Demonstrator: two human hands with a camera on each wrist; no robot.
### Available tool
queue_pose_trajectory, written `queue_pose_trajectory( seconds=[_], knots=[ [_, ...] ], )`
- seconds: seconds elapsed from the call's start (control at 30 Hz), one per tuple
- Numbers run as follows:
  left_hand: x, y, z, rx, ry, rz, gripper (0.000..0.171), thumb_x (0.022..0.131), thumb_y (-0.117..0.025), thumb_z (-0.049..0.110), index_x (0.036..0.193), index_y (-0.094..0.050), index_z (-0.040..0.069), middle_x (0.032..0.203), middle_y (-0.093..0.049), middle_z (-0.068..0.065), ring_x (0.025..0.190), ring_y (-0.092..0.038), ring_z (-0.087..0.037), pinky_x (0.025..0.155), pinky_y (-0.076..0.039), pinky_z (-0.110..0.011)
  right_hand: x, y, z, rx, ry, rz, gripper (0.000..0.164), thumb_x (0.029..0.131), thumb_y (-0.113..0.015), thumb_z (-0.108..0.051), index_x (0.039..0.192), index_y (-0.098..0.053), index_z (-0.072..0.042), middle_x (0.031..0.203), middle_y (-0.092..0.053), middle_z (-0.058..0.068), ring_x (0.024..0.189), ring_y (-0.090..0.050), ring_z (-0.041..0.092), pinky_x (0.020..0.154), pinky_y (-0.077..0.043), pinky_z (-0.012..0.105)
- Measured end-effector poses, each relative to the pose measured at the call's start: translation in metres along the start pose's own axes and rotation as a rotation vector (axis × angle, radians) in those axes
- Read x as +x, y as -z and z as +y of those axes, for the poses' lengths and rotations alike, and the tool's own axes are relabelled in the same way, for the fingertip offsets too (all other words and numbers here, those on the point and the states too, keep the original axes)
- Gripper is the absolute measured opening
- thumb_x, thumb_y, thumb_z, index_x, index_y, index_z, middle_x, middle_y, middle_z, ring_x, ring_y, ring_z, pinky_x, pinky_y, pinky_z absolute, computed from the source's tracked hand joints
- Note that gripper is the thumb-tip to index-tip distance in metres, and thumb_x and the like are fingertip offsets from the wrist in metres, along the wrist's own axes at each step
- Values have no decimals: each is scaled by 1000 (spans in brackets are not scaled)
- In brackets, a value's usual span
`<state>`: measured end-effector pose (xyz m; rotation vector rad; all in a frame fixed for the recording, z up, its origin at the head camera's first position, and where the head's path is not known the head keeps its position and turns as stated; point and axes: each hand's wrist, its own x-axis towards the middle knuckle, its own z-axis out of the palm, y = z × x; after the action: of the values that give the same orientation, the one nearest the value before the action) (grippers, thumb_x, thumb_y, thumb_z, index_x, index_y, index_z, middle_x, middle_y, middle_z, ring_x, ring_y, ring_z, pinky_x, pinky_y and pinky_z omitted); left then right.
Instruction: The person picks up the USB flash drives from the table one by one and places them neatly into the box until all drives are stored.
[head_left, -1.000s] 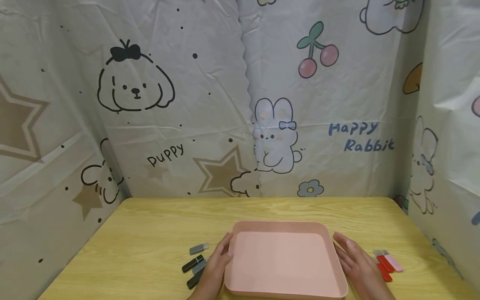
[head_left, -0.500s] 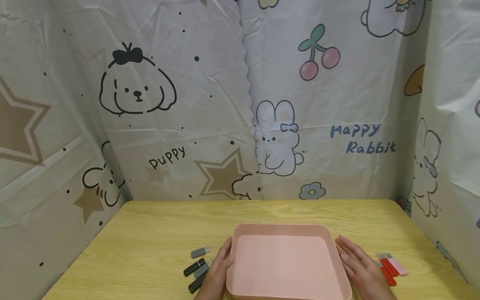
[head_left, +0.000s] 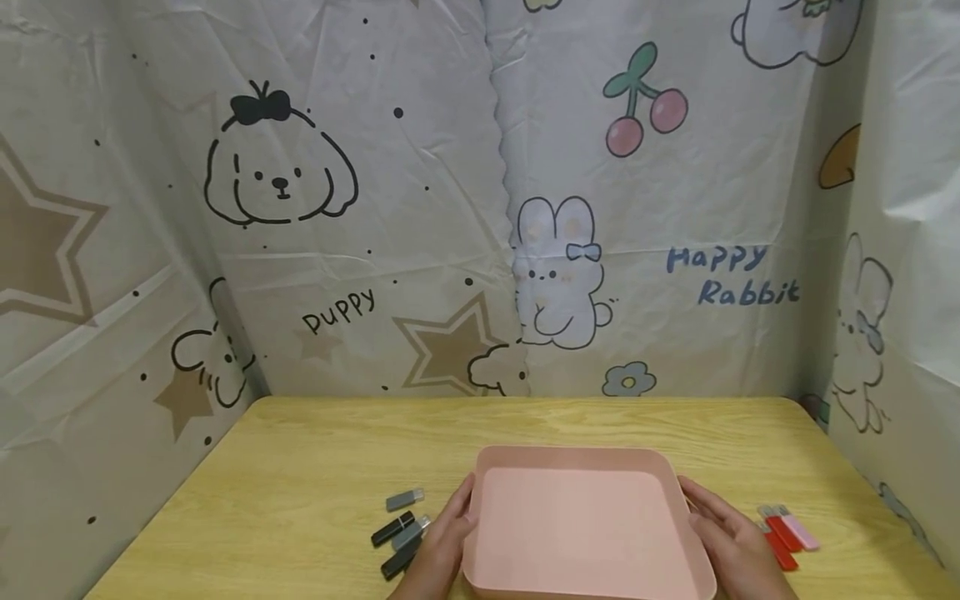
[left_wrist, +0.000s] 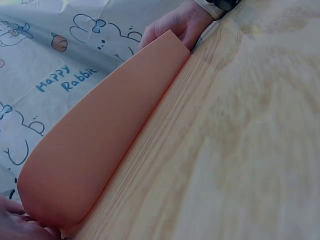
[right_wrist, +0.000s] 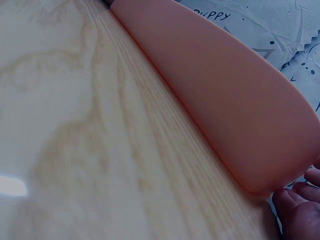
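Note:
A shallow pink tray with rounded corners lies at the front of the wooden table, nothing in it. My left hand holds its left side, thumb by the rim. On the opposite side my right hand grips the tray, thumb at the rim and fingers along the outer wall. In the left wrist view the tray's front wall stands close against the tabletop, and fingers of the left hand touch its near corner. The right wrist view has the right hand at the other corner, partly cut off.
Left of the tray lie several USB sticks: a grey one, a black one and others partly behind my left hand. To the right are red USB sticks and a pink one. Printed curtains enclose the table.
My right hand has closed in on the tray's side, its thumb now at the rim. The tray and both hands sit slightly farther right in the head view, which has also shifted a little.

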<state>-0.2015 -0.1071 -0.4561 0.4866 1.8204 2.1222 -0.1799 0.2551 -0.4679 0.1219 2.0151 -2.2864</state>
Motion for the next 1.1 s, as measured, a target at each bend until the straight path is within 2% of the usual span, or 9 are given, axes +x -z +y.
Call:
queue_pose_trajectory(
  seconds=[0.27,0.4,0.57,0.7,0.83,0.9,0.97,1.03,1.1],
  knots=[
    [-1,1,0,28,-10,-19,66,102,-35,20,151,3,-5,157,7,-27,144,6,-39,115,-3,-51,2,1,-2,-125,-23,73,59,101,-52,-29,151,-30,-8,154,-30,14,108,-51,-11,93,-48,23],
    [0,2,0,49,-19,-14,66,102,-35,19,152,2,-4,157,5,-26,144,3,-39,115,-5,-50,1,0,-2,-230,-21,122,62,98,-57,-36,149,-35,-9,150,-36,16,104,-52,-13,90,-49,21],
    [-1,2,0,96,-47,-4,63,101,-35,17,153,-4,-2,157,1,-27,144,-1,-40,114,-8,-50,0,-1,-2,-292,-18,151,64,95,-59,-40,148,-38,-9,148,-41,17,101,-53,-13,87,-51,21],
    [-1,2,1,179,-79,9,59,102,-38,18,153,-13,0,158,2,-24,144,-2,-42,114,-10,-53,0,0,-2,-310,-13,170,63,95,-59,-40,147,-40,-9,146,-43,17,100,-54,-12,86,-51,21],
    [-1,7,2,288,-102,49,53,103,-44,21,151,-26,6,160,-3,-16,145,-4,-38,115,-12,-47,0,0,-1,-322,-22,190,61,95,-59,-39,146,-42,-10,145,-45,17,99,-55,-11,86,-52,22],
    [0,11,2,326,-135,69,50,102,-46,19,149,-32,7,160,-9,-13,146,-7,-33,116,-14,-41,0,-1,-1,-324,-29,196,61,95,-60,-39,146,-42,-10,144,-46,16,99,-56,-10,86,-53,23],
    [2,18,2,360,-198,95,44,101,-48,14,144,-40,7,158,-21,-12,146,-16,-28,115,-18,-33,0,-1,-1,-325,-27,198,60,95,-59,-39,145,-43,-11,144,-46,16,100,-56,-10,87,-52,24],
    [4,27,2,391,-291,133,36,100,-49,8,135,-51,5,149,-38,-12,140,-32,-26,112,-29,-29,1,-1,0,-328,-20,196,59,96,-59,-39,145,-43,-11,144,-46,16,101,-55,-10,87,-52,23],
    [6,36,3,422,-367,209,26,100,-49,6,123,-61,5,134,-56,-11,127,-49,-22,103,-42,-25,1,-1,-1,-334,-11,197,58,96,-59,-38,145,-43,-11,144,-46,16,101,-55,-10,87,-52,22]
  ],
)
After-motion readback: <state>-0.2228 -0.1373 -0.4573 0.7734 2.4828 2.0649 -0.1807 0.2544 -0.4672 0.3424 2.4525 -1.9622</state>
